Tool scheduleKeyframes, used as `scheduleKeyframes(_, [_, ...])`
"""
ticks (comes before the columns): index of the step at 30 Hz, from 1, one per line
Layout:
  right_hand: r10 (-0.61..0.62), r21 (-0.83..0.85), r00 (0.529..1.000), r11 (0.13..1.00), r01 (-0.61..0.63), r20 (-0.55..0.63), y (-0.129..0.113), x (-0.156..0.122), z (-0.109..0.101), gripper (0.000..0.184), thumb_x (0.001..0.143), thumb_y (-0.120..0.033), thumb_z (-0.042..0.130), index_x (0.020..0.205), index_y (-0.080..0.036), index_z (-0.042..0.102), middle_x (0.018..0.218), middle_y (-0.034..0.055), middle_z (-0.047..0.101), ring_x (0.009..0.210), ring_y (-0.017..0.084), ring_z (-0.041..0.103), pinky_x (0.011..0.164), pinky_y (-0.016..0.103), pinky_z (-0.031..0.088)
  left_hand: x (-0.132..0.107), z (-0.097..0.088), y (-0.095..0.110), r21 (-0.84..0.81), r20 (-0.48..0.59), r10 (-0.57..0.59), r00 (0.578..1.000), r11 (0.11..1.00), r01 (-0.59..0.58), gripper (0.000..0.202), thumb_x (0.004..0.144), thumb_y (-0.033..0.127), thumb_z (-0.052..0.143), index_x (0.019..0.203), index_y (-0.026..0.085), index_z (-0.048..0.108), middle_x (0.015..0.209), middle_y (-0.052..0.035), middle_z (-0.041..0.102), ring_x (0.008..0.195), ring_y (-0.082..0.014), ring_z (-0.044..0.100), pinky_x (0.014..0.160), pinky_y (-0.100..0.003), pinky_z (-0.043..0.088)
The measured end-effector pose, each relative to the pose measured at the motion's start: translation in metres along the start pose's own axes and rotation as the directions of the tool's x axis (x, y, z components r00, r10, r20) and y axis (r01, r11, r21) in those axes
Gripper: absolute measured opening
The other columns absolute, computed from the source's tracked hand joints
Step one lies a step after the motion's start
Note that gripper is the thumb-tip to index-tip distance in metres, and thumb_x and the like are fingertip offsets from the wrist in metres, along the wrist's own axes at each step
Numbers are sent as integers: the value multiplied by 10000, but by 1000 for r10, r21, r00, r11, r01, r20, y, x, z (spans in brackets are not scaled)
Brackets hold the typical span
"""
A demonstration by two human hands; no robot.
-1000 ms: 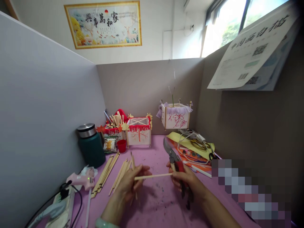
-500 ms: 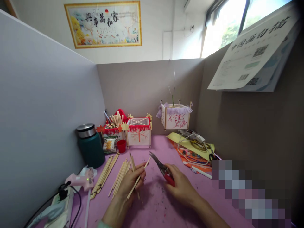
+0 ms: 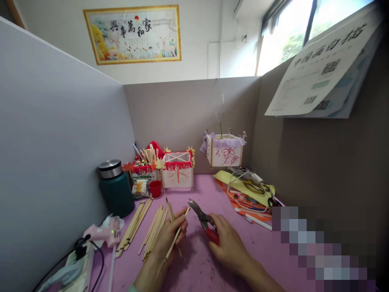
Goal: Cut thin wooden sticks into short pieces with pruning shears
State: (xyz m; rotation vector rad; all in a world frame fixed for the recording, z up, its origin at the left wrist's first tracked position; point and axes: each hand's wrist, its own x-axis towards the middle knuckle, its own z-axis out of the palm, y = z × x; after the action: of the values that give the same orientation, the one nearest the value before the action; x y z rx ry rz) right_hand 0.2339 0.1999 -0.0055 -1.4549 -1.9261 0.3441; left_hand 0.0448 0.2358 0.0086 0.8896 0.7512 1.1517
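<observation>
My left hand (image 3: 170, 233) is closed around two slim wooden sticks that cross. One pale stick (image 3: 172, 246) slants up to the right; the other stick (image 3: 169, 209) has a dark tip, perhaps a pencil. In my right hand (image 3: 227, 241) is a pair of pliers (image 3: 200, 213) with red handles and dark metal jaws, gripped with the jaws pointing up and left. The jaws are slightly parted near the upper end of the pale stick; whether they touch it I cannot tell. Several loose wooden sticks (image 3: 155, 231) lie beside my left hand.
Bundled sticks (image 3: 135, 227), a pink glue gun (image 3: 105, 235) and a green bottle (image 3: 116, 190) line the left side. Decorated paper boxes (image 3: 178, 176) and a red cup (image 3: 155, 189) stand behind. A yellow sheet (image 3: 225, 178) and cables lie right. Grey partitions (image 3: 188, 113) enclose the table.
The pliers have moved left, bringing their jaws to the upper end of the pale stick. That stick has shifted slightly in my left hand.
</observation>
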Motion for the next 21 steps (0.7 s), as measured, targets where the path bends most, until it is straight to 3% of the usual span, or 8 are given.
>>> scheduleKeyframes(6, [8, -29, 1000, 1000, -8, -6, -4, -3, 2, 481, 658, -144, 492, 1136, -188, 472, 1029, 76, 538, 937, 212, 506, 820, 290, 381, -2, 4, -1, 13, -23, -4, 1000, 1000, 4, 451, 730, 273, 671, 1144, 110, 594, 533, 69, 439, 377, -9, 273, 353, -138, 160])
scheduleKeyframes(11, [8, -47, 999, 999, -6, 45, -7, -4, 3, 433, 652, -142, 498, 1082, -188, 481, 992, 70, 557, 855, 197, 536, 737, 260, 380, -3, 3, 0, -74, -68, -40, 997, 997, 35, 525, 669, 215, 722, 1161, 97, 583, 550, 57, 463, 446, -27, 385, 404, -123, 261])
scheduleKeyframes(17, [99, -93, 993, 991, -92, 71, -5, -3, 7, 211, 659, -125, 488, 855, -201, 497, 829, 35, 607, 740, 175, 558, 649, 240, 343, 3, -4, -4, -36, 15, -68, 998, 997, 69, 468, 723, 242, 671, 1157, 104, 565, 519, 71, 457, 353, -12, 255, 340, -143, 162])
scheduleKeyframes(21, [105, -72, 992, 992, -99, 74, -4, -1, 6, 307, 675, -144, 491, 975, -204, 517, 931, 47, 606, 802, 181, 566, 679, 241, 349, 5, -6, -3, -87, -28, -77, 997, 993, 74, 430, 719, 211, 659, 1127, 118, 564, 529, 72, 467, 344, -8, 244, 332, -141, 155])
